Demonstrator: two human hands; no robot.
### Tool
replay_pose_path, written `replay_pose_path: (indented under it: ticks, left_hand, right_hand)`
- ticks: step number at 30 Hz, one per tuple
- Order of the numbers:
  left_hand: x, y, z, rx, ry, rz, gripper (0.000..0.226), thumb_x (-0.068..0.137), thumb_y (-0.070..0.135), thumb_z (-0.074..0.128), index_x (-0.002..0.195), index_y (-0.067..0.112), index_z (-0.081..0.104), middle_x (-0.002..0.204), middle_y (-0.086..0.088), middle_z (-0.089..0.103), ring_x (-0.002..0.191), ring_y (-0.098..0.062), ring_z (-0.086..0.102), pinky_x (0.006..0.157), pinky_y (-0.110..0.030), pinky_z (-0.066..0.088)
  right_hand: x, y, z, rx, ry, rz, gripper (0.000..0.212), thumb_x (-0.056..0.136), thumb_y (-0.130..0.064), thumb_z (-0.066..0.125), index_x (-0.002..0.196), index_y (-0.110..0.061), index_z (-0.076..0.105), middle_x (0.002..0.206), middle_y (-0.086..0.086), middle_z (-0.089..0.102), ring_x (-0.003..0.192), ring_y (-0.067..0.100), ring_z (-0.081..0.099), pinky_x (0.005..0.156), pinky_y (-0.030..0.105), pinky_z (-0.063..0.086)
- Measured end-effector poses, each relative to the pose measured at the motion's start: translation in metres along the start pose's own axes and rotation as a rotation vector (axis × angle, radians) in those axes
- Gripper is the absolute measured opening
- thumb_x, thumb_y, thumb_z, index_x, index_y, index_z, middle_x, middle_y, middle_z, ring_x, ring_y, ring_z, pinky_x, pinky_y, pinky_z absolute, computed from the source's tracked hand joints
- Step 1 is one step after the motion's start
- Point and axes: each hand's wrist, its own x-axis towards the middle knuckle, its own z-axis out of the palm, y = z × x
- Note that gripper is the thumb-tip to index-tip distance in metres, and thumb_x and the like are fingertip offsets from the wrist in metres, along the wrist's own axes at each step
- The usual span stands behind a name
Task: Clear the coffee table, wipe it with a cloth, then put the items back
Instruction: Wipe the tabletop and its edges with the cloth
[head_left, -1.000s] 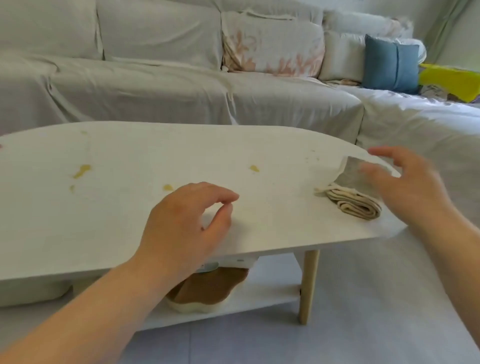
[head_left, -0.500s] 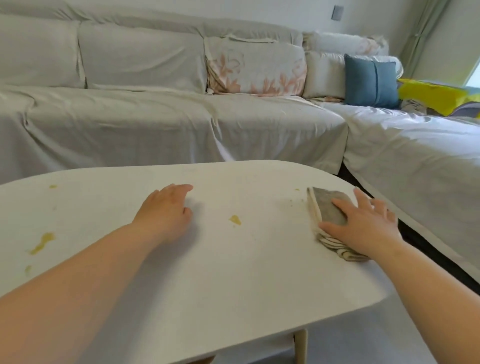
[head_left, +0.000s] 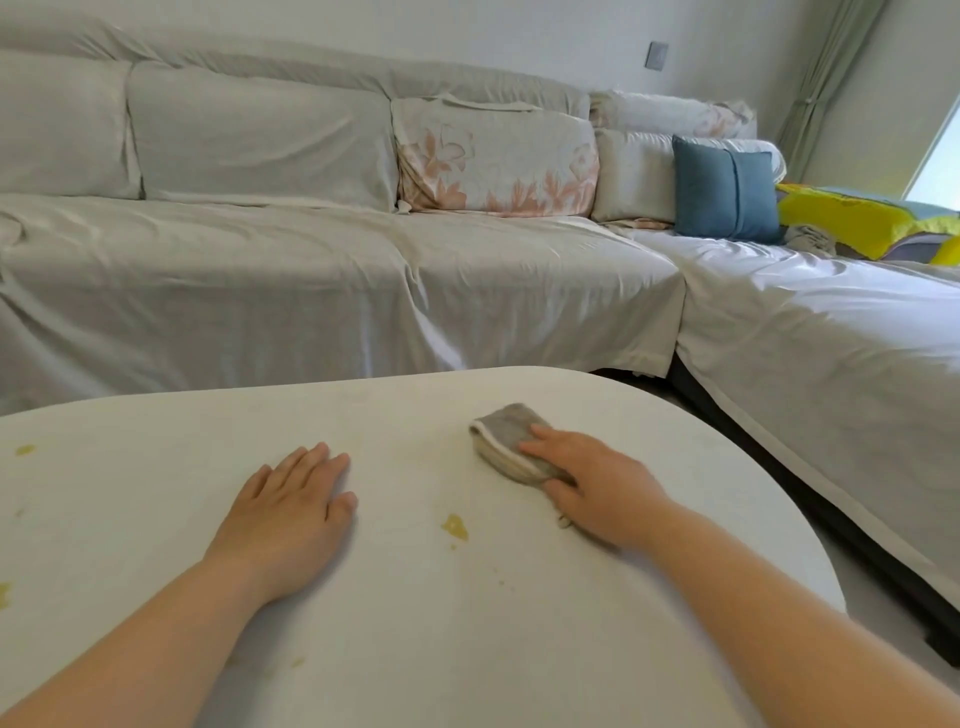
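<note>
One cloth (head_left: 511, 447) is the whole job at this stage, and it will handle as soft, light and limp: a folded pad that gives under the palm and would unfold or bunch if dragged by a corner. My judgement is that it is best held as it is now, from above, with the flat of the hand spread over the fold so the layers stay stacked and the pressure goes down into the worktop (head_left: 415, 649).

It lies on the right half of the worktop, nearer the far edge than the near one. It is grey on top, with a pale cream trim and several layers showing at its left edge.

As for the grip, the right hand (head_left: 597, 488) lies flat on the cloth, fingers extended over it and thumb at its near side, pressing rather than pinching. The left hand (head_left: 291, 504) is open, palm down on the bare worktop near the middle, holding nothing.

Several yellowish stains remain: one (head_left: 455, 527) between the hands toward the near edge, others (head_left: 23, 449) by the left edge. No items stand on top, so wiping looks barely begun.
</note>
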Motion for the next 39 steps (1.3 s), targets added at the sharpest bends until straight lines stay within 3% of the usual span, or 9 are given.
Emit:
replay_pose_path:
  ticks: [6, 8, 14, 18, 23, 26, 32, 35, 39]
  left_hand:
    - [0.002, -0.001, 0.004, 0.020, 0.027, -0.006, 0.050, 0.093, 0.037, 0.014, 0.141, 0.027, 0.003, 0.154, 0.007, -0.003, 0.140, -0.009, -0.006, 0.113, -0.030, -0.003]
    - [0.002, -0.001, 0.004, 0.016, 0.041, -0.006, 0.050, 0.093, 0.037, 0.015, 0.141, 0.028, 0.003, 0.154, 0.008, -0.003, 0.140, -0.009, -0.005, 0.113, -0.029, -0.003]
    - [0.000, 0.001, 0.003, 0.000, 0.066, -0.005, 0.050, 0.092, 0.038, 0.017, 0.141, 0.028, 0.006, 0.154, 0.008, 0.000, 0.140, -0.008, -0.004, 0.113, -0.029, -0.002]
    - [-0.001, 0.001, 0.002, -0.006, 0.060, -0.007, 0.051, 0.092, 0.038, 0.016, 0.141, 0.028, 0.005, 0.154, 0.008, -0.002, 0.140, -0.008, -0.005, 0.113, -0.028, -0.003]
    - [0.000, 0.001, 0.003, -0.002, 0.068, 0.001, 0.051, 0.092, 0.038, 0.015, 0.141, 0.029, 0.003, 0.154, 0.008, -0.003, 0.140, -0.008, -0.006, 0.113, -0.029, -0.003]
    - [0.000, 0.002, 0.003, -0.019, 0.068, -0.008, 0.052, 0.091, 0.042, 0.015, 0.141, 0.030, 0.004, 0.154, 0.009, -0.003, 0.140, -0.008, -0.006, 0.113, -0.029, -0.003]
    - [0.003, 0.001, 0.003, 0.000, 0.051, -0.009, 0.053, 0.091, 0.045, 0.016, 0.141, 0.030, 0.006, 0.154, 0.007, -0.001, 0.141, -0.010, -0.004, 0.113, -0.031, -0.002]
    - [0.004, 0.000, 0.004, 0.015, 0.035, -0.010, 0.053, 0.091, 0.045, 0.016, 0.141, 0.031, 0.006, 0.155, 0.006, -0.001, 0.141, -0.011, -0.004, 0.113, -0.031, -0.001]
    - [0.006, -0.001, 0.003, 0.040, -0.001, -0.016, 0.052, 0.091, 0.045, 0.015, 0.141, 0.031, 0.004, 0.155, 0.006, -0.002, 0.141, -0.012, -0.004, 0.113, -0.032, 0.000]
  right_hand:
    - [0.034, 0.066, -0.030, -0.095, 0.068, 0.647, 0.049, 0.086, -0.014, 0.041, 0.134, -0.021, 0.033, 0.143, 0.004, 0.036, 0.125, 0.032, 0.035, 0.096, 0.042, 0.037]
    - [0.056, 0.043, -0.018, -0.144, 0.066, 0.598, 0.049, 0.085, -0.012, 0.044, 0.132, -0.019, 0.035, 0.140, 0.005, 0.038, 0.123, 0.033, 0.038, 0.096, 0.041, 0.038]
    - [0.097, -0.052, 0.027, -0.023, -0.043, -0.030, 0.050, 0.087, -0.021, 0.042, 0.134, -0.033, 0.034, 0.149, -0.006, 0.030, 0.130, 0.024, 0.033, 0.102, 0.037, 0.032]
    - [0.097, 0.004, 0.003, 0.065, 0.014, 0.223, 0.047, 0.083, -0.019, 0.048, 0.129, -0.031, 0.042, 0.135, 0.005, 0.050, 0.122, 0.026, 0.046, 0.098, 0.037, 0.038]
    - [0.083, 0.052, -0.018, -0.065, 0.058, 0.623, 0.049, 0.087, -0.018, 0.044, 0.134, -0.017, 0.031, 0.142, 0.010, 0.035, 0.126, 0.036, 0.032, 0.098, 0.046, 0.035]
    - [0.098, 0.028, -0.007, -0.106, 0.084, 0.540, 0.047, 0.088, -0.018, 0.039, 0.135, -0.019, 0.031, 0.142, 0.008, 0.035, 0.128, 0.033, 0.029, 0.099, 0.043, 0.033]
    - [0.114, -0.025, 0.018, 0.014, -0.043, 0.036, 0.046, 0.087, -0.022, 0.037, 0.132, -0.035, 0.036, 0.144, -0.004, 0.038, 0.129, 0.023, 0.035, 0.102, 0.039, 0.031]
    - [0.097, 0.010, 0.002, 0.130, 0.006, 0.156, 0.045, 0.085, -0.017, 0.040, 0.128, -0.033, 0.043, 0.130, 0.002, 0.055, 0.118, 0.023, 0.049, 0.095, 0.031, 0.036]
    - [0.058, 0.061, -0.023, 0.010, 0.077, 0.560, 0.050, 0.085, -0.015, 0.045, 0.133, -0.026, 0.037, 0.136, 0.011, 0.046, 0.125, 0.033, 0.038, 0.099, 0.039, 0.036]
